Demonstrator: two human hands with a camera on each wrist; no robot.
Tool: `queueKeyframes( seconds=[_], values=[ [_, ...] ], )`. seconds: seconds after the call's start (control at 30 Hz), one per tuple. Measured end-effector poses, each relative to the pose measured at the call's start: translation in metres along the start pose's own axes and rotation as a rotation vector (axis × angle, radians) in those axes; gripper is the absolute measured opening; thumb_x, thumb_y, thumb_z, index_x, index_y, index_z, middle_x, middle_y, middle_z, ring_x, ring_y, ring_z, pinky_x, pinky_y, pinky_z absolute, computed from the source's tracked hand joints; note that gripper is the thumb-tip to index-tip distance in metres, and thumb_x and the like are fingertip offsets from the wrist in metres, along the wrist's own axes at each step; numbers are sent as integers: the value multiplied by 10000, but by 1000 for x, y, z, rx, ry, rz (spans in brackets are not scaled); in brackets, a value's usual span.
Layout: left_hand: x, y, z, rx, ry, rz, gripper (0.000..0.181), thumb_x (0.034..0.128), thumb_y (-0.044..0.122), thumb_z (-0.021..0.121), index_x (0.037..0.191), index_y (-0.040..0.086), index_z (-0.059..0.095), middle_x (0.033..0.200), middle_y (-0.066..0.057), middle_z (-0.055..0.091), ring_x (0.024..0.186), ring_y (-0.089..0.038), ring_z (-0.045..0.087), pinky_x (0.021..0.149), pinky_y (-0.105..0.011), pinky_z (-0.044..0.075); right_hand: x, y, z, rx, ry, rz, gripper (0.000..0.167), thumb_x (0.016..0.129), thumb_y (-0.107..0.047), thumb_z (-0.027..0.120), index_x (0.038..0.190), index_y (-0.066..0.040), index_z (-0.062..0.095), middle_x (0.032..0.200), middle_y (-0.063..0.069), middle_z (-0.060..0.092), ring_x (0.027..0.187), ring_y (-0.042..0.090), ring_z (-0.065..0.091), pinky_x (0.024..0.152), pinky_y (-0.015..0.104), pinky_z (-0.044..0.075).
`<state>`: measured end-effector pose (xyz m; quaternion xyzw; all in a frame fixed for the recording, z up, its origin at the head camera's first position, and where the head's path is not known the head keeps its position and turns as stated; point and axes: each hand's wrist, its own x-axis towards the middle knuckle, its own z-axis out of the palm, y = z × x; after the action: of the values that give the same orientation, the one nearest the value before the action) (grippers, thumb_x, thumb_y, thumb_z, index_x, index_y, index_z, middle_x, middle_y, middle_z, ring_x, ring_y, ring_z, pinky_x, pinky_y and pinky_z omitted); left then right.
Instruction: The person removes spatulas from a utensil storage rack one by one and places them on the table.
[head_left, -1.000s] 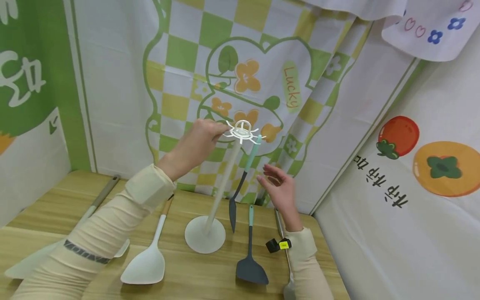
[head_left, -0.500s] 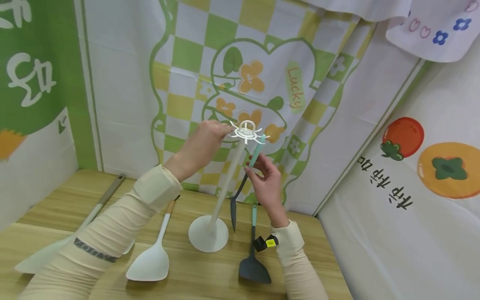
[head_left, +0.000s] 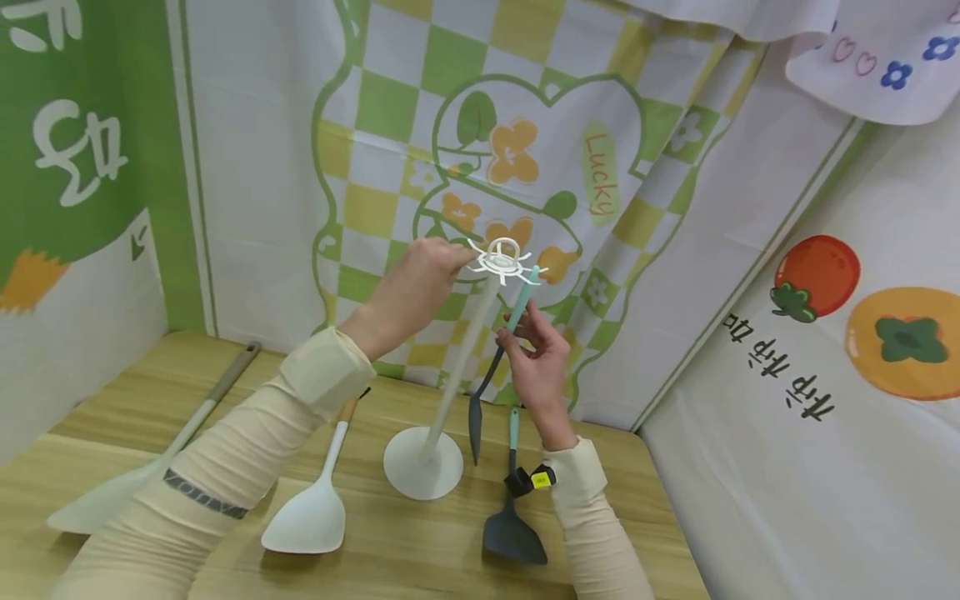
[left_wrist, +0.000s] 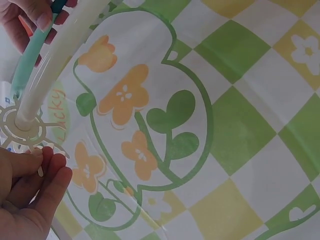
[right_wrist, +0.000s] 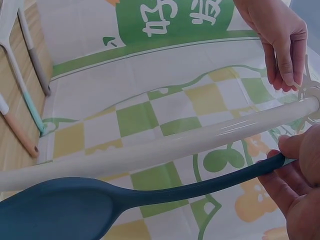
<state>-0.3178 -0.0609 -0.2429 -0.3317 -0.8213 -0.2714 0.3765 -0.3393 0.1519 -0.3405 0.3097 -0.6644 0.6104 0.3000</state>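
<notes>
A white utensil stand (head_left: 463,362) rises from a round base (head_left: 405,467) to a ring of hooks (head_left: 501,262). My left hand (head_left: 420,283) pinches one of those hooks between thumb and fingers, seen closely in the left wrist view. From a hook on the right side hangs a spatula (right_wrist: 185,192) with a teal handle (head_left: 522,296) and dark blue-grey head, its end pointing down. My right hand (head_left: 540,362) holds this spatula, thumb and fingers around the lower handle. The spatula's head stays apart from the table.
On the wooden table (head_left: 420,550) lie a white turner (head_left: 307,521) with a wooden handle, a pale turner (head_left: 112,496) with a grey handle, and a dark turner (head_left: 513,533) near my right forearm. A checked curtain (head_left: 382,108) hangs close behind the stand.
My right hand has moved up and left from beside the hanging spatula and taken hold of its handle. My left hand keeps its pinch on the hook. The head view has shifted slightly.
</notes>
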Motion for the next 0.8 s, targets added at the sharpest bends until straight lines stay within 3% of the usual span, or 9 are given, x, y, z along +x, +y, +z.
queueKeyframes(
  seconds=[0.37, 0.6, 0.8],
  values=[
    [3, 2, 2, -3, -1, -19, 227, 974, -77, 599, 1130, -11, 750, 1097, -164, 759, 929, -322, 726, 861, -389, 630, 4, -8, -6, -25, 53, -3, 600, 903, 110, 691, 1462, 5, 500, 1077, 288, 686, 826, 106, 708, 711, 286, 654],
    [4, 1, 3, -10, 16, -4, 192, 968, -93, 598, 1064, -36, 755, 1032, -177, 767, 871, -330, 718, 823, -414, 625, 6, -14, -10, -23, 72, 36, 626, 889, 166, 668, 1468, 68, 449, 1107, 355, 660, 834, 114, 700, 715, 269, 651],
    [4, -3, 4, -18, 7, 46, 201, 877, -65, 683, 1072, -64, 734, 1029, -173, 768, 892, -337, 716, 839, -426, 610, 3, -35, -13, -20, 95, 69, 613, 884, 175, 664, 1452, 96, 450, 1107, 361, 659, 829, 130, 694, 718, 266, 650]
  ],
)
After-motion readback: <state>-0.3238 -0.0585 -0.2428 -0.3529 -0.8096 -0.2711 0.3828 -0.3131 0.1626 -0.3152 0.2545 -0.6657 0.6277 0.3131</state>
